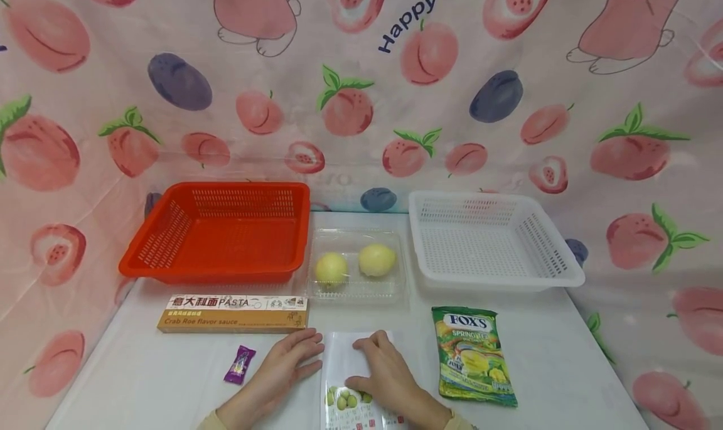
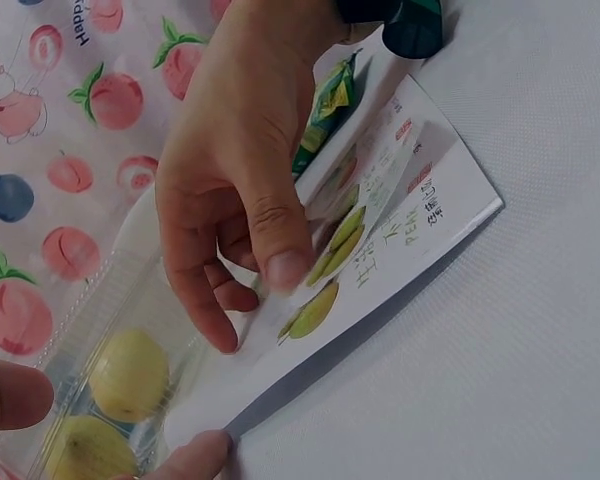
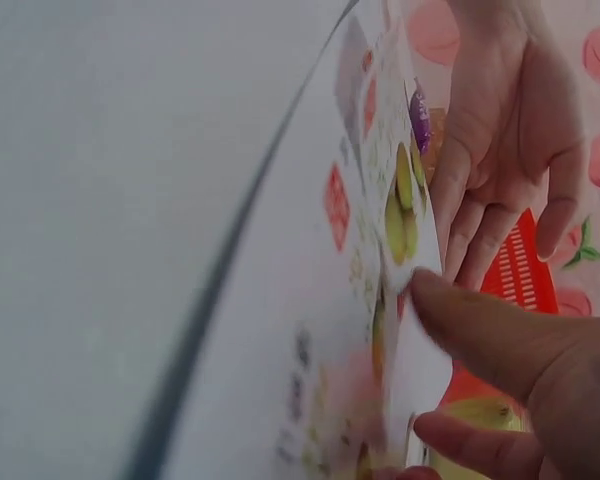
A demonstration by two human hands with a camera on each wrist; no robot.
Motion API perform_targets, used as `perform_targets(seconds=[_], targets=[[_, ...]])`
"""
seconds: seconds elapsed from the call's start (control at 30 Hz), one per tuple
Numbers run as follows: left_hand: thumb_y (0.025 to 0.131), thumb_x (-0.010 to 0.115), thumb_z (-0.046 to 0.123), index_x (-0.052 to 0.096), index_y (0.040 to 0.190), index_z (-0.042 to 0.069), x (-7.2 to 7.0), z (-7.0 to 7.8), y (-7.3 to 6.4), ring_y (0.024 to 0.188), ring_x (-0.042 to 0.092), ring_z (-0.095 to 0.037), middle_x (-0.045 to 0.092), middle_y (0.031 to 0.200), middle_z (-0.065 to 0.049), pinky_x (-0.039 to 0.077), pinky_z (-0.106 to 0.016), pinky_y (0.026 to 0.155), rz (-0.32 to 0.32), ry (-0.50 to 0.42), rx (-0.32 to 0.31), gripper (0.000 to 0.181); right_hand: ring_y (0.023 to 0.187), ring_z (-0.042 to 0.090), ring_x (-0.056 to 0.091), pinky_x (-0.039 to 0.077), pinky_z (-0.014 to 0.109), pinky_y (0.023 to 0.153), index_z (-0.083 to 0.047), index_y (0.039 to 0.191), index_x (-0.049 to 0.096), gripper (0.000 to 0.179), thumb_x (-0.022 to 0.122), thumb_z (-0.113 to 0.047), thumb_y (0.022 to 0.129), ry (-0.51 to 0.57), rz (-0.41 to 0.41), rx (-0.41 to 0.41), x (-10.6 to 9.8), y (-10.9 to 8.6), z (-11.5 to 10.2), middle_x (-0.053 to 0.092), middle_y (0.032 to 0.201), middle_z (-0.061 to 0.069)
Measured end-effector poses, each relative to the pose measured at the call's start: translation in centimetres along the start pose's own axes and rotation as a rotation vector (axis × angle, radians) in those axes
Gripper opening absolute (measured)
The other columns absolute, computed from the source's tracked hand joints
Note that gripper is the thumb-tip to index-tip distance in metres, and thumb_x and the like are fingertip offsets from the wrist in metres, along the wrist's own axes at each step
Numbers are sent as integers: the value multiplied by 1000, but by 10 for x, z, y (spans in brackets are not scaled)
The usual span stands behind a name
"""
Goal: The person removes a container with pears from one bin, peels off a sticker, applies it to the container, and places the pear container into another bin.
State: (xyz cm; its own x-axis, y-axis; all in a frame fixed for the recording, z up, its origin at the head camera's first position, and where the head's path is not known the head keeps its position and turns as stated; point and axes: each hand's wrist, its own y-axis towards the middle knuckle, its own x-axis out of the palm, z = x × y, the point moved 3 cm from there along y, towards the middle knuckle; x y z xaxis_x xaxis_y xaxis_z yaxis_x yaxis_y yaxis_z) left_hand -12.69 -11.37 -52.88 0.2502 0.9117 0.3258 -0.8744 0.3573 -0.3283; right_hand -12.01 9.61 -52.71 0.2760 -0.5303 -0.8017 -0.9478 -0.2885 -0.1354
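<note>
The booklet (image 1: 341, 367) lies between the hands: left hand (image 1: 285, 367) at its left edge, fingers extended; right hand (image 1: 390, 373) over the page, thumb and fingers apart. Uneven thumb pressure could crease or slide the glossy paper. The tabletop (image 1: 175, 373) is white, backed by fruit-printed cloth (image 1: 356, 157).

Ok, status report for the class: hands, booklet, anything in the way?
Left hand beside booklet. Right hand over it, partly covering printed fruit. Booklet on table, nothing else on top.

Booklet (image 1: 341, 368) cut off at head view's bottom.
</note>
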Motion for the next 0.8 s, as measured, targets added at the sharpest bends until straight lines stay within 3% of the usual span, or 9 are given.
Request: perform_targets(seconds=[0.17, 0.4, 0.53, 0.67, 0.8], targets=[[102, 51, 18, 23, 145, -14, 1, 2, 1, 129, 44, -39, 34, 144, -32, 46, -41, 99, 8, 14, 4, 61, 82, 8, 46, 46, 26, 73, -17, 114, 66, 51, 75, -54, 80, 38, -2, -36, -3, -2, 1, 42, 101, -8], [101, 51, 15, 22, 144, -16, 1, -1, 0, 129, 44, -39, 34, 144, -33, 46, -42, 100, 13, -7, 14, 60, 82, 9, 42, 43, 24, 70, -25, 95, 61, 51, 84, -57, 63, -52, -60, -108, 1, -9, -6, 37, 98, -9], [102, 50, 15, 21, 144, -16, 1, -1, 0, 129, 43, -40, 33, 144, -33, 45, -42, 101, 4, -8, 12, 61, 82, 8, 40, 41, 25, 69, -28, 87, 61, 39, 84, -52, 66, -124, -75, -146, 2, -12, -11, 37, 95, -11], [102, 49, 16, 20, 144, -17, 1, -1, 0, 130, 42, -40, 33, 144, -33, 45, -42, 101, -5, -2, 9, 60, 82, 6, 40, 39, 25, 66, -30, 80, 63, 28, 84, -47, 70, -127, -94, -147, 2, -14, -15, 39, 95, -13], [103, 48, 15, 20, 144, -17, 1, 0, 0, 130, 42, -40, 33, 144, -33, 45, -42, 101, -11, -1, 11, 59, 83, 5, 41, 39, 26, 67, -30, 83, 67, 23, 82, -45, 75, -119, -105, -155, 3, -15, -15, 43, 96, -13]])
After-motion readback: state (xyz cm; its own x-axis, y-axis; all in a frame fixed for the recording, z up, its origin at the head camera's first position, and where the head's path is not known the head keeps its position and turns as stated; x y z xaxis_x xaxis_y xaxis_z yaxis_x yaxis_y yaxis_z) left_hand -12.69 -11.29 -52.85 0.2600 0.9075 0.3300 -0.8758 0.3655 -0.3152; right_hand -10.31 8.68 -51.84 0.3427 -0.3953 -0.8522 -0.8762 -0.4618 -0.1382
